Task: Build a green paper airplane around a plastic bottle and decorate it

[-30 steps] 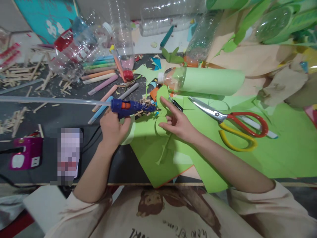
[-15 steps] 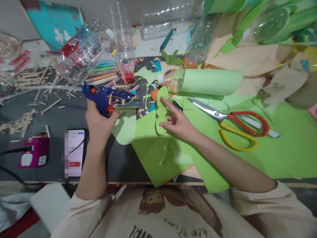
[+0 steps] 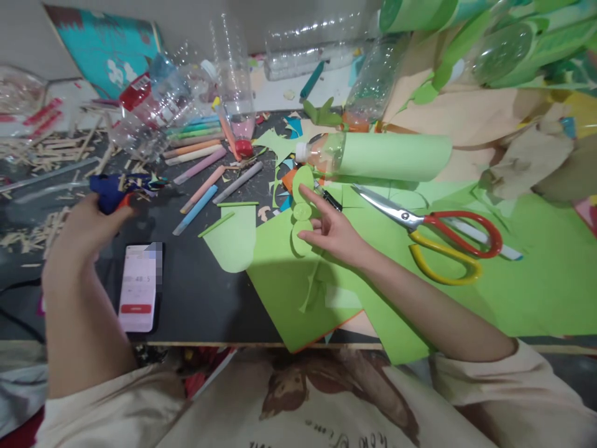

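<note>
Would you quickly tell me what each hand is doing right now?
Left hand: closed around the blue glue gun.
Right hand: open, forefinger pressing the green paper cutout.

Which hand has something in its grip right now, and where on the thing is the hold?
The left hand grips the blue glue gun by its handle. The right hand holds nothing; its index fingertip presses a green paper cutout.
</note>
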Tool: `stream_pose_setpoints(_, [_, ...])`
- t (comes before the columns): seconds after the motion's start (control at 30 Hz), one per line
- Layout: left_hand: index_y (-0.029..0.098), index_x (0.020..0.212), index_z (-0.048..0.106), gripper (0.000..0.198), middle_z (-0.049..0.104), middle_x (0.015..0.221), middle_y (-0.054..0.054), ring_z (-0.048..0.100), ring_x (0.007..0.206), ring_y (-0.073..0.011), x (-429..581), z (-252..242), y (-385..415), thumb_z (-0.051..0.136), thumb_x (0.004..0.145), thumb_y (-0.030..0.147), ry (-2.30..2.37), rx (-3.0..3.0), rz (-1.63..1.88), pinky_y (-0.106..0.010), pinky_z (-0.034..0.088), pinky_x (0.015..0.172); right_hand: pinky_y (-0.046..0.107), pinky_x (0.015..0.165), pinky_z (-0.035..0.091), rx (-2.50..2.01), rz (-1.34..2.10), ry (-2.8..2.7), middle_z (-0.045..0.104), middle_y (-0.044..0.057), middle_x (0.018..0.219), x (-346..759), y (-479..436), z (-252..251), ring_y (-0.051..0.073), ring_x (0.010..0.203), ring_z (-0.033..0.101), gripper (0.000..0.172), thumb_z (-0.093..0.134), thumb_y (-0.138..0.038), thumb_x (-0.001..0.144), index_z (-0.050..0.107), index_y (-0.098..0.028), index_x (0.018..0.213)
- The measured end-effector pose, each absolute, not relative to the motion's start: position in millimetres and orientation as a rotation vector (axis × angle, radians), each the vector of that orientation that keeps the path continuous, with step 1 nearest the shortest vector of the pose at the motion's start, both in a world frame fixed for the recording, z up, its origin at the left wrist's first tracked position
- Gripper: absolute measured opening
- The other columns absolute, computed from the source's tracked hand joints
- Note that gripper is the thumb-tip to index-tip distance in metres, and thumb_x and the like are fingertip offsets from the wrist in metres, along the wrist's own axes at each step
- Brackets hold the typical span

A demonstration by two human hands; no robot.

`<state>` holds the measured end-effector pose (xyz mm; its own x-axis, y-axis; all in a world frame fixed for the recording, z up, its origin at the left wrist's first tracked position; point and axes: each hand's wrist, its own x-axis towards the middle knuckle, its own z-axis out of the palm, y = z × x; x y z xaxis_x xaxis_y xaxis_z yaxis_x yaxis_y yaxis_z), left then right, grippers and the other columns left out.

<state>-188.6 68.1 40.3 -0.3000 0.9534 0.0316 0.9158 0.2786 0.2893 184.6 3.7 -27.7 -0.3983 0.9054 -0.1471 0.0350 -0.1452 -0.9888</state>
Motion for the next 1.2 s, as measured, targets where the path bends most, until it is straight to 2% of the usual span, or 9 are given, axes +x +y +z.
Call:
stream_pose_setpoints(0.1, [0.027, 0.072, 0.048, 0.052, 0.060, 0.075, -0.010, 0.056, 0.089, -0.0413, -196, 34, 74, 0.056, 0.053, 0.075, 2.491, 1.445, 0.162, -0.062, 0.042, 0.090, 0.027, 0.057, 0.047, -1.092, 1.642, -1.418, 0.013, 0.005, 0.168, 185, 4, -26, 0.005, 0.057, 0.030, 0.080, 0.069, -0.041, 0.083, 0.029, -0.044, 0.153])
stream_pose_setpoints(0.2, [0.025, 0.090, 0.058, 0.067, 0.064, 0.104, -0.014, 0.052, 0.107, -0.0516, -197, 36, 74, 0.061, 0.047, 0.077, 2.453, 1.437, 0.077, -0.066, 0.039, 0.094, 0.026, 0.056, 0.045, -1.103, 1.648, -1.410, 0.013, 0.005, 0.168, 185, 4, -25, 0.005, 0.057, 0.028, 0.080, 0.068, -0.040, 0.084, 0.029, -0.043, 0.153])
stream_pose_setpoints(0.3, [0.020, 0.119, 0.058, 0.091, 0.050, 0.136, -0.020, 0.033, 0.132, -0.0581, -183, 46, 66, 0.063, 0.048, 0.077, 2.505, 1.697, 0.177, -0.071, 0.025, 0.108, 0.026, 0.056, 0.045, -1.102, 1.644, -1.405, 0.013, 0.005, 0.168, 185, 4, -25, 0.005, 0.056, 0.028, 0.081, 0.068, -0.041, 0.083, 0.028, -0.043, 0.153])
stream_pose_setpoints(0.37, [0.016, 0.129, 0.054, 0.091, 0.045, 0.140, -0.021, 0.038, 0.133, -0.0502, -158, 52, 57, 0.057, 0.062, 0.077, 2.370, 1.947, 0.383, -0.065, 0.028, 0.112, 0.025, 0.054, 0.044, -1.093, 1.642, -1.410, 0.013, 0.004, 0.168, 185, 4, -26, 0.006, 0.057, 0.030, 0.082, 0.068, -0.043, 0.083, 0.027, -0.043, 0.154])
stream_pose_setpoints(0.4, [0.015, 0.127, 0.056, 0.086, 0.050, 0.134, -0.021, 0.050, 0.123, -0.0446, -139, 53, 52, 0.057, 0.066, 0.075, 2.256, 2.012, 0.477, -0.062, 0.036, 0.109, 0.025, 0.053, 0.044, -1.092, 1.639, -1.422, 0.013, 0.004, 0.168, 185, 4, -26, 0.006, 0.058, 0.031, 0.082, 0.068, -0.044, 0.083, 0.026, -0.044, 0.154])
stream_pose_setpoints(0.5, [0.018, 0.129, 0.052, 0.066, 0.062, 0.111, -0.013, 0.065, 0.090, -0.0262, -73, 42, 36, 0.058, 0.080, 0.062, 1.841, 1.954, 0.633, -0.045, 0.055, 0.084, 0.025, 0.051, 0.043, -1.104, 1.608, -1.468, 0.015, 0.004, 0.167, 186, 4, -27, 0.007, 0.058, 0.032, 0.080, 0.066, -0.044, 0.085, 0.026, -0.044, 0.153])
stream_pose_setpoints(0.63, [0.028, 0.135, 0.046, 0.054, 0.058, 0.127, -0.009, 0.065, 0.080, -0.0152, -4, 4, 21, 0.060, 0.088, 0.049, 1.267, 1.799, 0.749, -0.029, 0.054, 0.068, 0.025, 0.049, 0.042, -1.095, 1.578, -1.461, 0.017, 0.005, 0.166, 186, 2, -30, 0.006, 0.057, 0.034, 0.079, 0.067, -0.046, 0.084, 0.027, -0.042, 0.153])
stream_pose_setpoints(0.87, [0.031, 0.125, 0.058, 0.041, 0.051, 0.124, -0.005, 0.059, 0.078, -0.0097, 6, -34, 9, 0.064, 0.087, 0.043, 1.098, 1.601, 1.041, -0.024, 0.052, 0.070, 0.024, 0.044, 0.035, -1.038, 1.618, -1.464, 0.019, 0.003, 0.166, 184, -1, -28, 0.006, 0.055, 0.032, 0.080, 0.067, -0.048, 0.084, 0.025, -0.046, 0.152])
stream_pose_setpoints(1.2, [0.030, 0.128, 0.053, 0.049, 0.054, 0.129, -0.007, 0.055, 0.072, -0.0082, 10, -42, 6, 0.067, 0.084, 0.048, 0.900, 1.453, 0.947, -0.021, 0.049, 0.061, 0.025, 0.042, 0.040, -1.098, 1.615, -1.589, 0.013, 0.010, 0.167, 185, -5, -25, 0.004, 0.052, 0.038, 0.085, 0.061, -0.047, 0.087, 0.012, -0.041, 0.156])
